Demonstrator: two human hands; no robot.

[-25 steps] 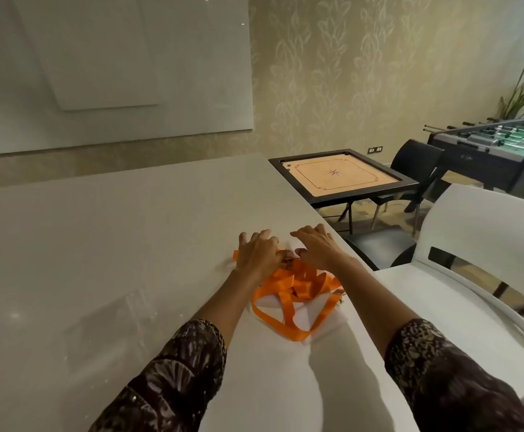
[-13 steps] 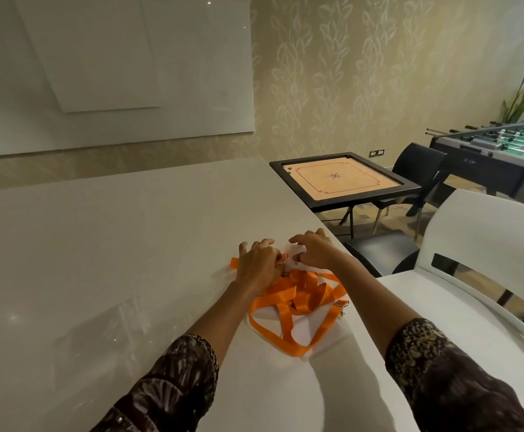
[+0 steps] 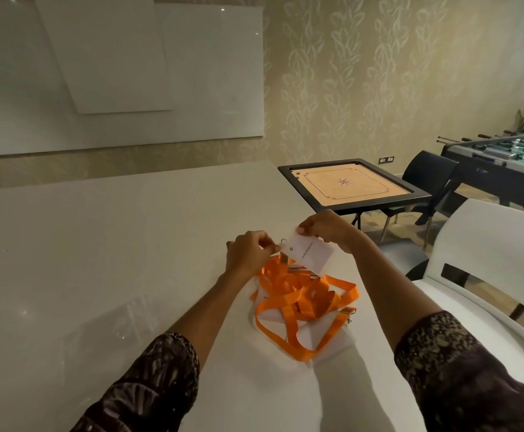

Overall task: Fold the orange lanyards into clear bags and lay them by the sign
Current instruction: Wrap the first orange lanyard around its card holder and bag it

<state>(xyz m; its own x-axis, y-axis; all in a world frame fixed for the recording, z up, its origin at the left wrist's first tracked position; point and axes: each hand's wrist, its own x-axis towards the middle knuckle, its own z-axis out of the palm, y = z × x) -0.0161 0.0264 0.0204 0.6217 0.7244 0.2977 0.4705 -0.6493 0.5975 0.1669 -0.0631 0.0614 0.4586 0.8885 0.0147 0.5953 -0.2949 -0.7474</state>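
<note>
On the big pale tabletop [image 3: 98, 260] in front of you, near its right edge, sits a loose heap of orange lanyards [image 3: 304, 302]. They lie tangled, loop over loop, with small metal clips poking out at the side. I think they are very light and soft, like ribbon. They will flop and slide, and one strap will likely drag the others along if you pull it fast. A clear bag [image 3: 123, 319] seems to lie flat on the tabletop to the left of your arms, but it is hard to see. No sign shows here.

Just above the far end of the heap you hold up a small white card [image 3: 309, 254]. It looks thin and a bit stiff, so it could bend if you squeeze hard. Your right hand [image 3: 329, 227] is pinched shut on its top edge. Your left hand [image 3: 250, 252] is pinched shut too, on the little metal ring [image 3: 283, 241] at the card's corner.

To fold a lanyard, take hold near its clip, lift it slowly free of the tangle, then run the strap flat between your fingers.
</note>
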